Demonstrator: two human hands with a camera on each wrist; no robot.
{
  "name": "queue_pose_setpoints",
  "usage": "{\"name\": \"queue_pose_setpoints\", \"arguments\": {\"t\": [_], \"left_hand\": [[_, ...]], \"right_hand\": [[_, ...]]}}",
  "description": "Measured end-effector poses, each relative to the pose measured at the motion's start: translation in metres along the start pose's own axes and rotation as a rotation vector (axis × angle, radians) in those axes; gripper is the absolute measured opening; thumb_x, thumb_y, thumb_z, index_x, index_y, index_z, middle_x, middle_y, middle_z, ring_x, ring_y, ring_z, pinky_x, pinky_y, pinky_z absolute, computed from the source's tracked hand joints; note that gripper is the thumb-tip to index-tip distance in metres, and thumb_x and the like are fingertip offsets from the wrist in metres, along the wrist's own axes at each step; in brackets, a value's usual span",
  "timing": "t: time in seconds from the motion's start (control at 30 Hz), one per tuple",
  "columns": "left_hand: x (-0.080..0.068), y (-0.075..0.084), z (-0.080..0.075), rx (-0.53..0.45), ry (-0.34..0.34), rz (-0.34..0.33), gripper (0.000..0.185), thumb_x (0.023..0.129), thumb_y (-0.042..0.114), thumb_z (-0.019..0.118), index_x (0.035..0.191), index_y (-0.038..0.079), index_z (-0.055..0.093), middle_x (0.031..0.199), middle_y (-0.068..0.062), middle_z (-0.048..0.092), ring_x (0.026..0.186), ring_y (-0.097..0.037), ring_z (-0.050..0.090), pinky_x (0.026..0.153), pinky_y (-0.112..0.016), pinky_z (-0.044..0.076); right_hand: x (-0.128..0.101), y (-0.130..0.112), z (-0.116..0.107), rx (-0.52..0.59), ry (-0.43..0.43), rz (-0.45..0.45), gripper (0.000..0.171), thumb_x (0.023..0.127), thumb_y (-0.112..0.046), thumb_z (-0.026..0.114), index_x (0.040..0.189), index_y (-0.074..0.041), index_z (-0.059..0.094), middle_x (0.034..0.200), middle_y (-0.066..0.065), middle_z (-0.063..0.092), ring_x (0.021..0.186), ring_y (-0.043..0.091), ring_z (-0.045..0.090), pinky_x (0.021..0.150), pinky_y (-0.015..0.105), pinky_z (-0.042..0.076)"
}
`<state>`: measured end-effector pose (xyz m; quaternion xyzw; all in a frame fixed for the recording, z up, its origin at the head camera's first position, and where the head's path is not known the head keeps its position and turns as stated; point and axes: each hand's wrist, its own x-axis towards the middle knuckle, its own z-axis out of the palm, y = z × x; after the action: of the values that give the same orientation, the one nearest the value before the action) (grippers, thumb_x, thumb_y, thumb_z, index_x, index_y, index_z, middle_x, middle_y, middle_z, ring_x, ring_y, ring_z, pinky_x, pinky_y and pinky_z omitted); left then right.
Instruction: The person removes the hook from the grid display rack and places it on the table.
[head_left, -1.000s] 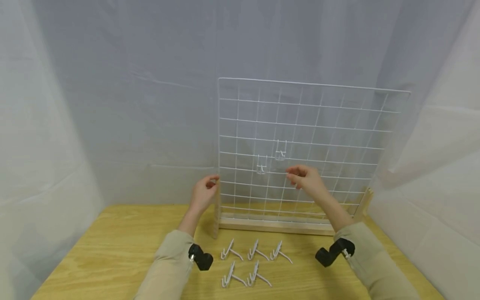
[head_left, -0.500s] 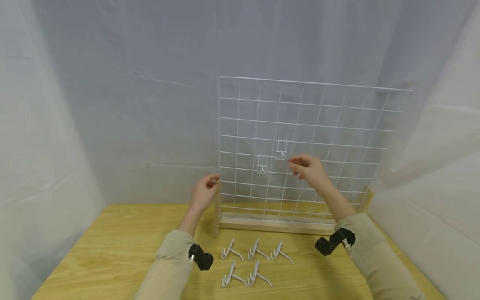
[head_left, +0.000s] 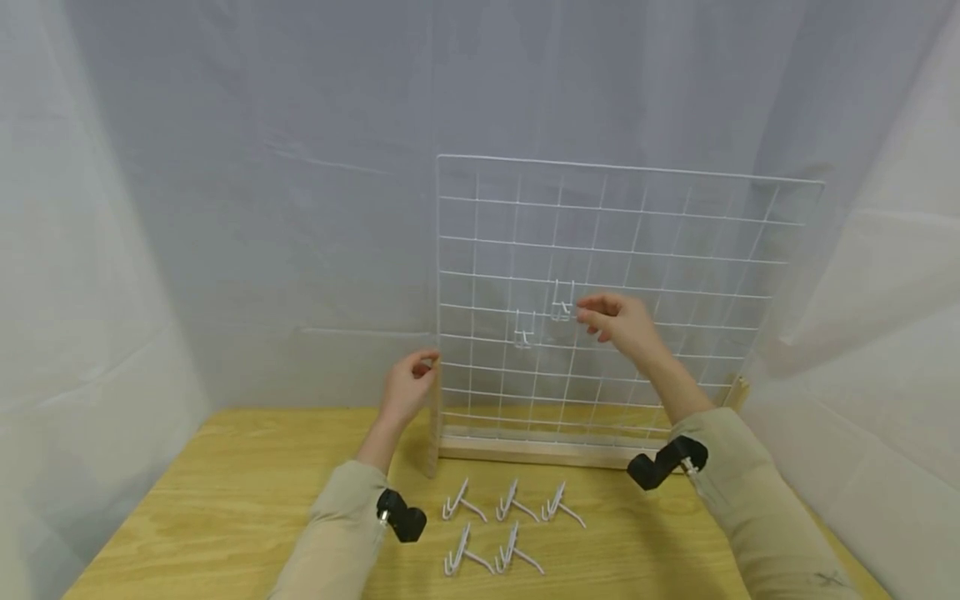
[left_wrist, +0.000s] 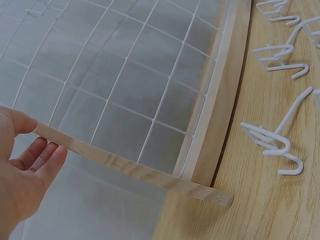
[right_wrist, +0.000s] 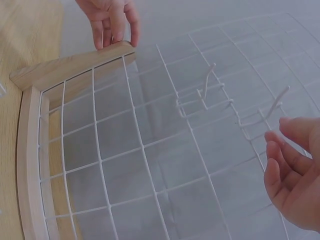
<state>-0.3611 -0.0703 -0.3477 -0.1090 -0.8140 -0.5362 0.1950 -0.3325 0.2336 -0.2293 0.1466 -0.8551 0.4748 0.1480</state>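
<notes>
right hand [head_left: 618,321] rising toward frame centre, fingers loose and holding nothing, nearing upper hook [head_left: 562,302] on wire grid [head_left: 675,250]. left hand [head_left: 408,385] staying pinched on wooden post [head_left: 433,417], steadying it.

The right hand [head_left: 621,321] rose along the front of the wire grid [head_left: 675,250], climbing from the row below the two hung hooks to the level of the upper hook [head_left: 562,307]. Its fingers [head_left: 587,313] drew in leftward and ended just beside that hook, loosely curled and holding nothing. The forearm lifted with it.
</notes>
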Motion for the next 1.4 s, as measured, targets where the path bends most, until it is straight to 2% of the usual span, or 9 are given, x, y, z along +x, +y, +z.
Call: {"name": "queue_pose_setpoints", "arguments": {"t": [0.37, 0.63, 0.87, 1.07, 1.23, 1.4], "left_hand": [[-0.001, -0.001, 0.001, -0.015, 0.004, 0.005, 0.027, 0.087, 0.001, 0.058, 0.113, -0.001, 0.062, 0.09, -0.018, 0.062, 0.088, -0.03, 0.058, 0.078, -0.042, 0.047], [-0.002, 0.0, -0.001, -0.026, 0.008, 0.012, 0.027, 0.086, 0.001, 0.058, 0.112, -0.002, 0.062, 0.088, -0.018, 0.061, 0.087, -0.031, 0.057, 0.077, -0.042, 0.047], [-0.001, -0.001, -0.001, -0.019, 0.002, 0.012, 0.028, 0.086, 0.001, 0.058, 0.113, -0.001, 0.062, 0.088, -0.018, 0.062, 0.086, -0.031, 0.057, 0.077, -0.042, 0.047], [-0.001, -0.001, 0.0, -0.023, -0.001, 0.019, 0.028, 0.085, 0.0, 0.058, 0.113, -0.002, 0.062, 0.087, -0.018, 0.062, 0.085, -0.031, 0.057, 0.076, -0.041, 0.047], [-0.002, -0.001, 0.001, -0.014, 0.005, 0.021, 0.027, 0.085, 0.0, 0.058, 0.112, -0.002, 0.063, 0.087, -0.017, 0.062, 0.085, -0.03, 0.058, 0.075, -0.041, 0.047], [-0.001, 0.0, 0.002, -0.028, 0.01, 0.025, 0.027, 0.085, -0.001, 0.058, 0.112, -0.002, 0.063, 0.086, -0.018, 0.062, 0.084, -0.03, 0.057, 0.074, -0.039, 0.047]], "right_hand": [[0.008, -0.008, 0.006, -0.002, -0.057, 0.019, 0.039, 0.093, -0.025, 0.055, 0.122, 0.002, 0.057, 0.1, 0.015, 0.064, 0.079, 0.017, 0.058, 0.066, 0.027, 0.049], [0.015, -0.013, 0.009, 0.029, -0.101, 0.047, 0.033, 0.093, -0.017, 0.052, 0.117, 0.005, 0.058, 0.096, 0.015, 0.064, 0.074, 0.015, 0.057, 0.064, 0.025, 0.048], [0.015, -0.016, 0.012, 0.059, -0.107, 0.062, 0.033, 0.093, -0.015, 0.053, 0.115, 0.008, 0.058, 0.09, 0.008, 0.065, 0.074, 0.013, 0.057, 0.066, 0.028, 0.049], [0.013, -0.019, 0.013, 0.131, -0.09, 0.106, 0.032, 0.092, -0.014, 0.054, 0.115, 0.007, 0.059, 0.082, -0.002, 0.064, 0.074, 0.012, 0.056, 0.066, 0.029, 0.049], [0.012, -0.021, 0.013, 0.188, -0.07, 0.146, 0.033, 0.091, -0.012, 0.054, 0.118, 0.007, 0.057, 0.085, -0.001, 0.063, 0.075, 0.013, 0.056, 0.064, 0.025, 0.049], [0.01, -0.022, 0.009, 0.207, -0.056, 0.144, 0.036, 0.091, -0.012, 0.054, 0.121, 0.007, 0.055, 0.088, 0.0, 0.063, 0.081, 0.018, 0.056, 0.063, 0.023, 0.048]]}}
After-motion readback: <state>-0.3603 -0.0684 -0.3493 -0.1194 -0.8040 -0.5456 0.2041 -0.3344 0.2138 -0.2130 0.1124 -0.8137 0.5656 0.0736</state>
